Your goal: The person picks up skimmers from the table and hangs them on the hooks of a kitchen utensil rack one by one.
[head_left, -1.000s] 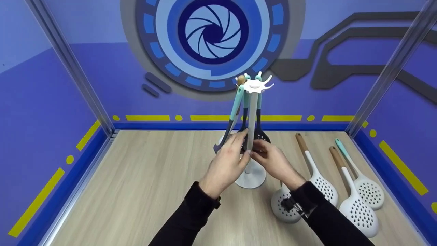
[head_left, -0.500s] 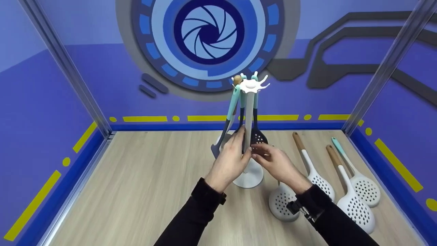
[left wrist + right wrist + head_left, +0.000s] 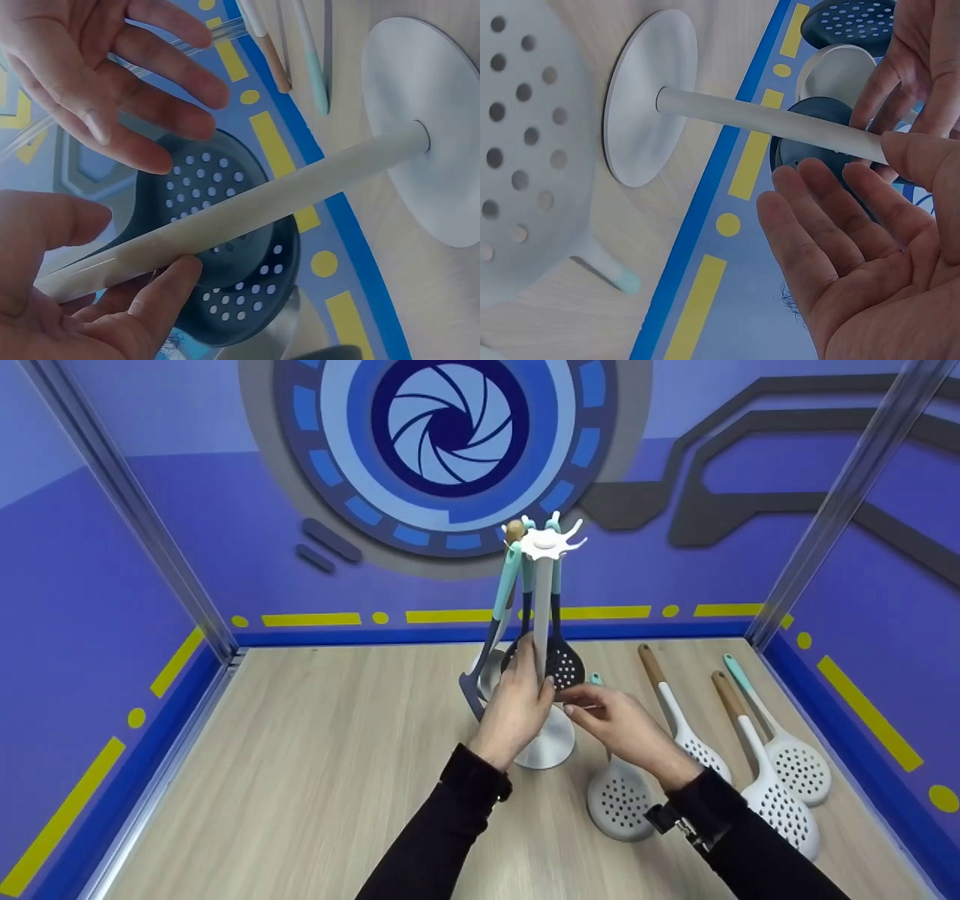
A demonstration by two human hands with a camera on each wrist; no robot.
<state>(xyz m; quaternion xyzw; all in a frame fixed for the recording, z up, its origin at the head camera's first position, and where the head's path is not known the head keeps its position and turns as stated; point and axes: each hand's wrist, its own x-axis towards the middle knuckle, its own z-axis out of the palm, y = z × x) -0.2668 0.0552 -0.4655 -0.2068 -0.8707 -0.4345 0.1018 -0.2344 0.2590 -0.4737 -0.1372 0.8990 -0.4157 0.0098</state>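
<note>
Stand (image 3: pixel 542 600): smooth off-white pole (image 3: pixel 247 210), flat disc base (image 3: pixel 551 748), crown of curved hooks (image 3: pixel 544 542); upright on the wood-grain surface (image 3: pixel 337 750), long axis vertical. Left hand (image 3: pixel 517 709): fingers curled round the pole, partly hiding it. Right hand (image 3: pixel 626 731): fingers loosely bent, grasping nothing, just beside. Dark perforated skimmer with turquoise handle (image 3: pixel 567 666) hangs behind; four pale perforated skimmers (image 3: pixel 621 802) lie rightward.

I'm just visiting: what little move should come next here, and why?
I'd probably lower the right hand to the nearest skimmer. That hand looks free, the skimmer lies on the table partly beneath it, and the rack has bare hooks on its right. The left hand is at the rack's pole, so perhaps it could steady things.
</note>
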